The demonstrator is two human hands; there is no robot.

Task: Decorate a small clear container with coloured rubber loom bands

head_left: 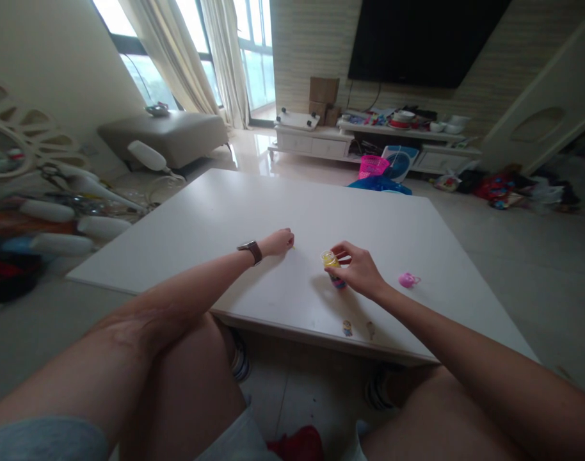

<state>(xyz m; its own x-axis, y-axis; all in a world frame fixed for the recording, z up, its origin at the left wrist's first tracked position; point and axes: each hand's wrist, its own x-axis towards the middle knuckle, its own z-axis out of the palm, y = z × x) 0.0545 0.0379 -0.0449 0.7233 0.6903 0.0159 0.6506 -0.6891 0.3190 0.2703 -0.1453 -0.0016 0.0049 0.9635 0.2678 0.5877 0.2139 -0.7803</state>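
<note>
My right hand [357,266] has its thumb and fingers around a small clear bottle [338,280] with yellow and coloured contents. The bottle's open mouth is at the top, and it tilts slightly on or just above the white table. To the left, my left hand [279,242], wearing a wristwatch, is closed with its fingertips down at the tabletop. A tiny yellow bit [294,248] shows under those fingers; its kind is too small to tell. Right of the bottle lies a pink cap-like piece [408,280] with a loop.
Two small stickers, one a cartoon figure [347,328], are on the near edge of the white table [254,198]. Beyond it stand a pink basket [373,166], a low TV cabinet [328,147] and a grey ottoman [168,137]. White-padded equipment [103,227] is at the left.
</note>
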